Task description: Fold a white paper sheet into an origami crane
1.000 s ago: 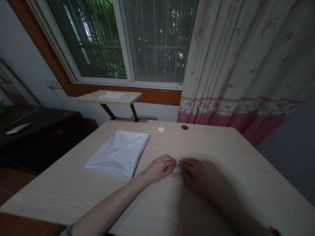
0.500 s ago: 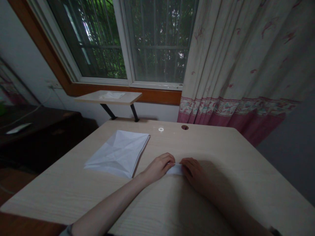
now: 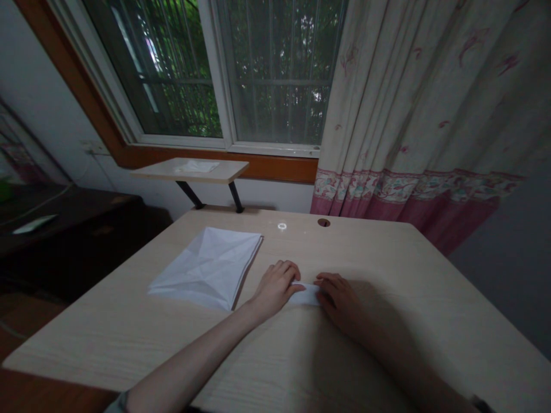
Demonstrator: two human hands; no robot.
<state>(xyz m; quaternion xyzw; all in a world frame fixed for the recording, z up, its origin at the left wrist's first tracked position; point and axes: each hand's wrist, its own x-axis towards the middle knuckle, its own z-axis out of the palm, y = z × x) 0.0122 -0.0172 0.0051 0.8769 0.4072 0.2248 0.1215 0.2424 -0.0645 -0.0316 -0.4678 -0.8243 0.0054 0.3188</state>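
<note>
We find the white paper strip [image 3: 306,295] on the worktop [image 3: 267,355], between the left hand [image 3: 278,287] and the right hand [image 3: 341,297]. Both hands, curled, touch its ends; we cannot tell whether either grips it. We note creased white sheets [image 3: 209,267] farther left.

looking like a room in someone's home tbh, flowery curtain [image 3: 408,103] hanging beside a barred window [image 3: 216,69], greenery [image 3: 282,109] showing outside, pale wood-look desk [image 3: 370,246] standing in front
</note>
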